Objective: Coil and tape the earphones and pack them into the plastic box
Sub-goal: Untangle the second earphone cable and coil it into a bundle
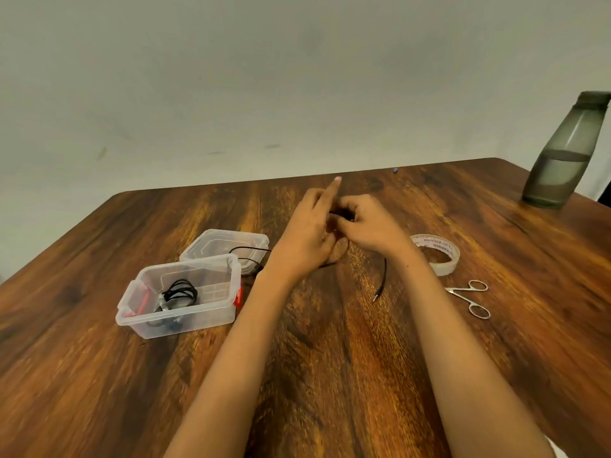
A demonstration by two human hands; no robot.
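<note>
Hands meet mid-bench: the left hand (309,231), index finger raised, and right hand (367,226) pinch the thin black earphone cable (383,279), its plug trailing on the brown wooden bench (330,358). Left sits the open clear plastic box (180,294), another coil inside.

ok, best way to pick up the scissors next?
Probably from above with the right hand, pinching the crossed shanks of the scissors. They lie flat on the table, loops on the far side, clear of the tape roll.
</note>
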